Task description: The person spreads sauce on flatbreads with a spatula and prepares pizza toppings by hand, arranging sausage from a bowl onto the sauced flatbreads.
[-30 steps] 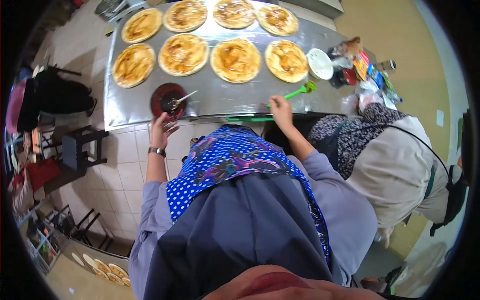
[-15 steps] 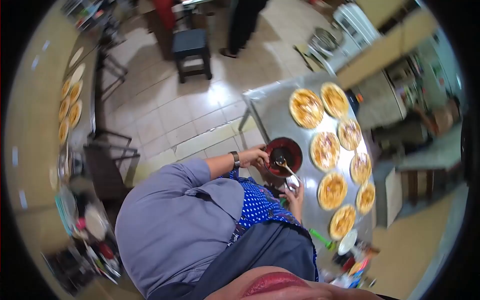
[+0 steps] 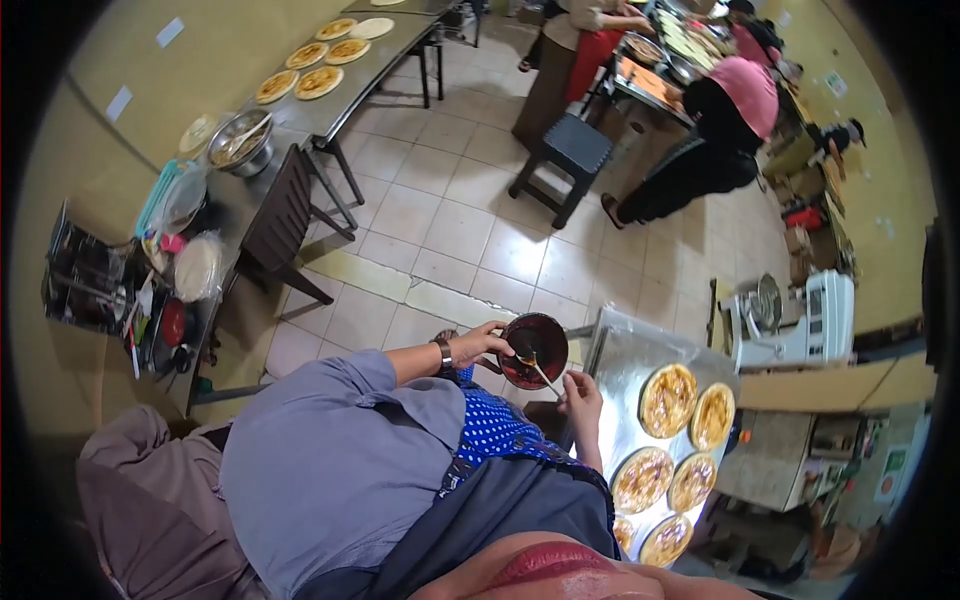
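My left hand (image 3: 478,346), with a watch on the wrist, grips the edge of a dark red bowl (image 3: 556,343). The bowl is tilted, and dark contents show inside. A light-handled spoon (image 3: 545,376) dips into it, its handle pinched in my right hand (image 3: 581,394). Close to my right hand is a metal table (image 3: 612,385) bearing several round flat breads with a glossy brown topping, among them a bread (image 3: 668,400) at the near corner and another bread (image 3: 643,479) lower down.
A grey stool (image 3: 577,145) stands on the tiled floor, near a co-worker in pink and black (image 3: 735,110). At left, a long table (image 3: 345,90) holds more topped breads and a steel bowl (image 3: 241,140). A brown chair (image 3: 280,215) stands beside it. A white mixer (image 3: 825,315) is at right.
The view has swung up and right, so more of the room shows and the breads sit lower in frame. My hands still hold the bowl and spoon, and the bowl looks more tilted.
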### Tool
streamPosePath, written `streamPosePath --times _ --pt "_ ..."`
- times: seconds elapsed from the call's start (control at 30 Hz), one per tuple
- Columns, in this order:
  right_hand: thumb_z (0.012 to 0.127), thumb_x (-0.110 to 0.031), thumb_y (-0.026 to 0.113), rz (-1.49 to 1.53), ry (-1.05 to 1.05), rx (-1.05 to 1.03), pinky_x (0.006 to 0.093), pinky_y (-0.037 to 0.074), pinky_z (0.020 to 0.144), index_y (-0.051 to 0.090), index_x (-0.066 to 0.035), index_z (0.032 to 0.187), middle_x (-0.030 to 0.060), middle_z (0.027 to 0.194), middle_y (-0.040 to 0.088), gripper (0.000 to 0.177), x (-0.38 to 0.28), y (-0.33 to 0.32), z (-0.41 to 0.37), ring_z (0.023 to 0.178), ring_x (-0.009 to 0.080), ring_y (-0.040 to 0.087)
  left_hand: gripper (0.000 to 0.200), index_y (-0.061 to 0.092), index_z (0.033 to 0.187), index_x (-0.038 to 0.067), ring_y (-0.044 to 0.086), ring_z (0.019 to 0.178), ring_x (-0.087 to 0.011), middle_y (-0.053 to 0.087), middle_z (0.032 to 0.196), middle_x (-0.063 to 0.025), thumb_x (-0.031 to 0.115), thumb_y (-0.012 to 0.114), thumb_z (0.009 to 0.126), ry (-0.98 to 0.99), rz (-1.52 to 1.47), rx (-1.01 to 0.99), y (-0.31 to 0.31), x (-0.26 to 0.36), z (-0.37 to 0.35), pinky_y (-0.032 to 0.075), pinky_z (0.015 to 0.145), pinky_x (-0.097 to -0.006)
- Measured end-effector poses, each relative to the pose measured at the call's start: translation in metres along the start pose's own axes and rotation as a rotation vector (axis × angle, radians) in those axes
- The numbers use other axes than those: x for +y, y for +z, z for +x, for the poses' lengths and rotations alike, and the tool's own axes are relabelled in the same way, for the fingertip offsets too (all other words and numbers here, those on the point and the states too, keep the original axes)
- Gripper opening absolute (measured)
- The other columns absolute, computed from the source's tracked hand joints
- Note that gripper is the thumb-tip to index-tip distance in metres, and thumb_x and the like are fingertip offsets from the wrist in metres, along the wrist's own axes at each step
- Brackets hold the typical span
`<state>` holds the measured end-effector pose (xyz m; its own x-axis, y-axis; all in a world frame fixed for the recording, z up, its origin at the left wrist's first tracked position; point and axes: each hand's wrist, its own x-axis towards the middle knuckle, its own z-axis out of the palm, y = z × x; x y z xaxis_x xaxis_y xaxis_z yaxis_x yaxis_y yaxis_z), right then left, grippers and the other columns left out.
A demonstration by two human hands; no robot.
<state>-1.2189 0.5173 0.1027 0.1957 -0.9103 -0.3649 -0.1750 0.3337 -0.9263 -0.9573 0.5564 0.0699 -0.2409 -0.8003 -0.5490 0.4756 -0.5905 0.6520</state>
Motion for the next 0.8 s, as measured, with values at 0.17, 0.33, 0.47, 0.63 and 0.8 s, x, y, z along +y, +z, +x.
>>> streamPosePath --times 0.17,0.33,0.47,0.63,0.8 --pt "0.081 -0.016 0.069 -0.646 -0.233 -0.17 0.0263 0.047 0.054 0.067 0.0 0.091 0.0071 0.071 0.064 0.019 -0.032 0.052 0.085 0.059 0.0116 0.058 0.076 0.031 0.136 0.008 0.054 0.107 -0.0247 0.051 0.12 -0.0133 0.005 0.072 0.072 0.146 -0.116 0.143 -0.055 0.042 0.01 0.054 0.081 -0.0474" --pt "0.079 -0.012 0.071 -0.635 -0.119 -0.401 0.0249 0.044 0.05 0.066 0.0 0.093 0.0034 0.068 0.061 0.019 -0.083 0.137 0.178 0.056 0.01 0.055 0.075 0.034 0.134 0.011 0.055 0.107 -0.0262 0.05 0.12 -0.0142 0.004 0.073 0.071 0.255 -0.126 0.22 -0.133 0.12 0.041 0.057 0.075 -0.0435" --pt "0.082 -0.015 0.069 -0.643 -0.198 -0.479 0.0281 0.046 0.06 0.067 0.002 0.09 0.0042 0.071 0.064 0.019 -0.113 0.212 0.253 0.064 0.0118 0.056 0.075 0.035 0.133 0.01 0.059 0.1 -0.0264 0.05 0.115 -0.0161 0.005 0.074 0.07 0.349 -0.08 0.339 -0.188 0.189 0.046 0.058 0.073 -0.0379" --pt "0.082 -0.018 0.063 -0.932 -0.534 -0.386 0.0431 0.048 0.068 0.064 -0.005 0.081 0.0153 0.081 0.064 0.013 -0.179 0.297 0.321 0.075 0.0358 0.062 0.079 0.036 0.134 0.008 0.06 0.098 -0.0261 0.051 0.113 -0.0152 0.013 0.077 0.067 0.422 -0.078 0.427 -0.257 0.261 0.064 0.059 0.067 -0.0378" --pt "0.084 -0.021 0.06 -0.993 -0.607 -0.414 0.0443 0.048 0.066 0.064 -0.007 0.083 0.0153 0.082 0.065 0.014 -0.211 0.352 0.397 0.077 0.0363 0.063 0.079 0.035 0.134 0.008 0.061 0.097 -0.0255 0.051 0.113 -0.0148 0.012 0.077 0.067 0.424 -0.147 0.507 -0.304 0.324 0.093 0.059 0.068 -0.0372"
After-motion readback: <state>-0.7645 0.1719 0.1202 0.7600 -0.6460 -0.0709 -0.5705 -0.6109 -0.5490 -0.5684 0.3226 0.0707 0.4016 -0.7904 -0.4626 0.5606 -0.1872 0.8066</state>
